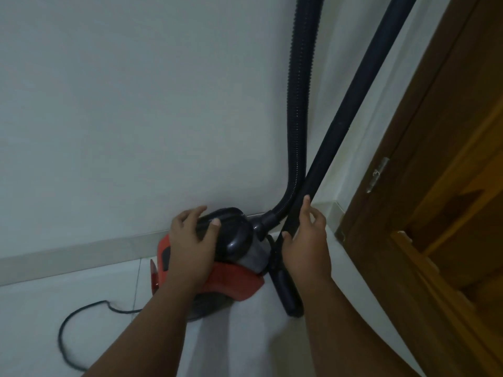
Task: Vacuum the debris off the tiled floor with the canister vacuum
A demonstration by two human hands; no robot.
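A red and black canister vacuum (234, 278) sits on the white tiled floor (81, 295) against the wall. My left hand (190, 240) rests on its black top, fingers and thumb spread over the dome. My right hand (307, 240) touches the rigid black wand (351, 104), which leans upright beside the canister; the fingers look loosely extended along it. The ribbed black hose (299, 104) rises from the canister's front and runs up out of view. The wand's floor nozzle (288, 292) stands on the tiles to the right of the canister.
A black power cord (79, 317) loops over the floor at lower left. A white wall (136, 104) with a pale skirting board (81, 248) is straight ahead. A brown wooden door and frame (435, 186) fill the right side.
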